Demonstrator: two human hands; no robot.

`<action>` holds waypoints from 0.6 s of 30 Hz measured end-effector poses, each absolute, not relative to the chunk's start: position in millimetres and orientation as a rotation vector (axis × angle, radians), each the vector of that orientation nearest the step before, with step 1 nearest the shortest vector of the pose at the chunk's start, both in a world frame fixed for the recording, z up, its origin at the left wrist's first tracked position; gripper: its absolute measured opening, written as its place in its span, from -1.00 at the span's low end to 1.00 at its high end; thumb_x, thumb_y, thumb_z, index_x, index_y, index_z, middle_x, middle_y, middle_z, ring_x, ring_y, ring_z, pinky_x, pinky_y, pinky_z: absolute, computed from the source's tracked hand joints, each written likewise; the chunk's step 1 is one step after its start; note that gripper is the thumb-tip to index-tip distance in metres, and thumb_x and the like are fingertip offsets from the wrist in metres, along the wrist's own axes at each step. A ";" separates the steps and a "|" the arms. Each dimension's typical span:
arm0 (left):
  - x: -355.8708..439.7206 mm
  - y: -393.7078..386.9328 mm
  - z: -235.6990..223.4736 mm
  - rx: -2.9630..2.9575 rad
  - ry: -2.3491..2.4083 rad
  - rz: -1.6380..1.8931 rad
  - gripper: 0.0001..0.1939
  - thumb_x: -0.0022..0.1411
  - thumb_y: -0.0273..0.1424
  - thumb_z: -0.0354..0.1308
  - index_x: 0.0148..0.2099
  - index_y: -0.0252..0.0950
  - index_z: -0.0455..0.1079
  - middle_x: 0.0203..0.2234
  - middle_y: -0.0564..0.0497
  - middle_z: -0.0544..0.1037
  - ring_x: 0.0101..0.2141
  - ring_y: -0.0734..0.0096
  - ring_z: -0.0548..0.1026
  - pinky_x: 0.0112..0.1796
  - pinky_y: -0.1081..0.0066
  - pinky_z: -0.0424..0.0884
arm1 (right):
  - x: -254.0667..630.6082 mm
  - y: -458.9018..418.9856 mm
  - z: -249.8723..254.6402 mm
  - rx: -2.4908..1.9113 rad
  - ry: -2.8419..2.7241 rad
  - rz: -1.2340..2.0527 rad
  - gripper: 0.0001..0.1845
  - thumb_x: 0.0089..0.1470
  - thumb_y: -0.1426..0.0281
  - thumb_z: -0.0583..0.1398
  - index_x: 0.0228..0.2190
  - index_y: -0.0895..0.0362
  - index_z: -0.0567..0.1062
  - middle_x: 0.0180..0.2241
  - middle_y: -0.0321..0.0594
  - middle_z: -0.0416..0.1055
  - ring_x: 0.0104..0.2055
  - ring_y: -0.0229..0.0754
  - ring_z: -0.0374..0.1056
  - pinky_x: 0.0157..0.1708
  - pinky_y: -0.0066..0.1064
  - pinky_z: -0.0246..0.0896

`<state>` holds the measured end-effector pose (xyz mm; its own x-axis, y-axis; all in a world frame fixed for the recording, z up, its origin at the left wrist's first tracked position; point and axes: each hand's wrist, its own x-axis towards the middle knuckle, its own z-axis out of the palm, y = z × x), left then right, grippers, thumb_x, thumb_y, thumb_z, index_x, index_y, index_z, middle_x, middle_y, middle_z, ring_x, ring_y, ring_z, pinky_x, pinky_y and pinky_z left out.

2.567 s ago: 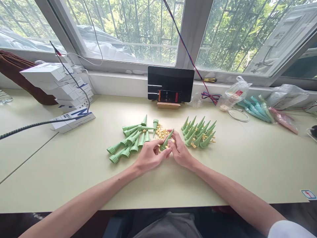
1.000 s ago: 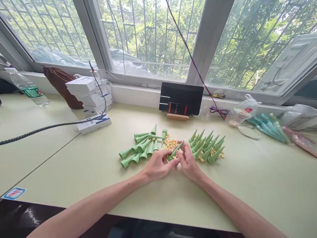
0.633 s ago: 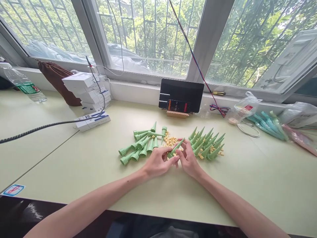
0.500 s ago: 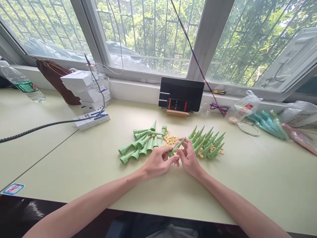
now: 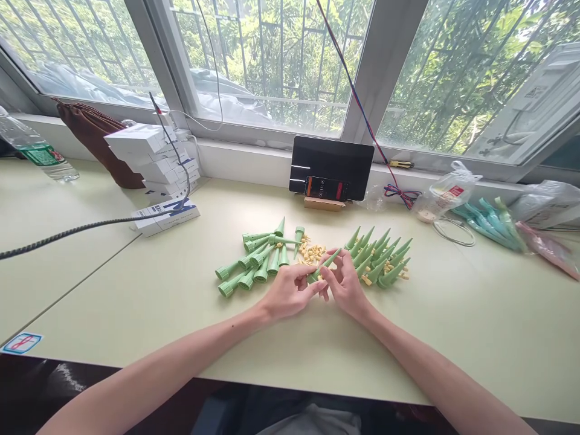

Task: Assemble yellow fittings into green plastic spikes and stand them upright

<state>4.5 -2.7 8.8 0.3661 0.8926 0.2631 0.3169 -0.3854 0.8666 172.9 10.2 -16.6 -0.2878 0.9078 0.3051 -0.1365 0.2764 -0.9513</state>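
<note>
Step in hand, prob: fitting a small yellow piece (image 5: 320,278) to a green spike (image 5: 329,258). Spike is up b/w the hands, center of the worktop (image 5: 272,344), tilted w/ tip up and to the right. Left hand (image 5: 285,291) grips it near the wide end; right hand (image 5: 347,285) is closed on it too, thumb by the yellow piece. Fingers hide the joint, can't tell if seated.

Next move, IMO: steady hold w/ left, small thumb push or twist w/ right, no side load on the piece.

Loose yellow pieces (image 5: 312,252) are heaped just beyond the hands. Left batch of spikes (image 5: 260,258) lies mostly flat in a jumble, open ends mostly toward the viewer. Right batch of spikes (image 5: 377,273) stands tips up, yellow pieces showing among them.

Worktop: pale, seam at left. Back edge, center: black tablet (image 5: 335,158), phone w/ timer (image 5: 324,187) propped in front on a cardboard stand (image 5: 324,204). Left: white boxes (image 5: 138,142), brown bag (image 5: 97,142), water bottle (image 5: 45,156), black braided cable (image 5: 86,227). Right: red/blue wires (image 5: 401,194), clear plastic bag (image 5: 446,196), teal bags (image 5: 492,226), pink bag (image 5: 548,248). Room: daylight via windows (image 5: 276,60), bars + foliage outside.
</note>
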 end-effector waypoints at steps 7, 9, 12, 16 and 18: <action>4.6 -1.9 6.8 1.963 1.153 0.968 -0.65 0.25 -0.21 0.19 -0.06 -0.35 0.56 -0.60 0.06 0.46 -0.61 0.57 0.13 -0.56 0.49 0.08 | 173.0 8.7 -13.6 -0.749 -1.546 1.229 -0.67 0.30 0.18 0.08 0.01 -0.01 0.15 -0.03 -0.16 0.29 -0.54 -0.39 0.36 -0.61 -0.41 0.40; 4.4 -1.6 6.4 1.977 1.159 0.972 -0.65 0.24 -0.21 0.20 -0.06 -0.35 0.56 -0.59 0.06 0.45 -0.60 0.57 0.13 -0.55 0.49 0.09 | 172.9 8.2 -13.4 -0.750 -1.543 1.232 -0.66 0.30 0.18 0.08 0.03 -0.01 0.14 -0.02 -0.15 0.29 -0.52 -0.37 0.36 -0.60 -0.41 0.41; 4.1 -1.5 6.0 1.973 1.153 0.973 -0.65 0.25 -0.22 0.19 -0.06 -0.36 0.56 -0.59 0.06 0.45 -0.60 0.56 0.13 -0.55 0.49 0.09 | 172.5 7.9 -14.3 -0.748 -1.537 1.232 -0.64 0.29 0.17 0.10 0.03 -0.02 0.14 -0.04 -0.16 0.30 -0.53 -0.38 0.35 -0.61 -0.43 0.39; 3.3 -2.4 7.1 1.986 1.126 0.987 -0.70 0.27 -0.22 0.16 -0.18 -0.34 0.58 -0.59 0.04 0.47 -0.60 0.55 0.14 -0.53 0.48 0.11 | 171.4 8.5 -18.1 -0.735 -1.503 1.220 -0.68 0.27 0.18 0.13 -0.05 -0.01 0.16 -0.10 -0.22 0.33 -0.58 -0.41 0.34 -0.66 -0.48 0.32; 2.6 -2.9 8.0 1.988 1.080 0.966 -0.70 0.29 -0.22 0.14 -0.24 -0.33 0.59 -0.58 0.02 0.49 -0.59 0.54 0.18 -0.51 0.48 0.13 | 170.8 9.4 -20.6 -0.738 -1.481 1.228 -0.69 0.26 0.18 0.15 -0.09 0.00 0.17 -0.11 -0.24 0.34 -0.61 -0.43 0.33 -0.68 -0.50 0.29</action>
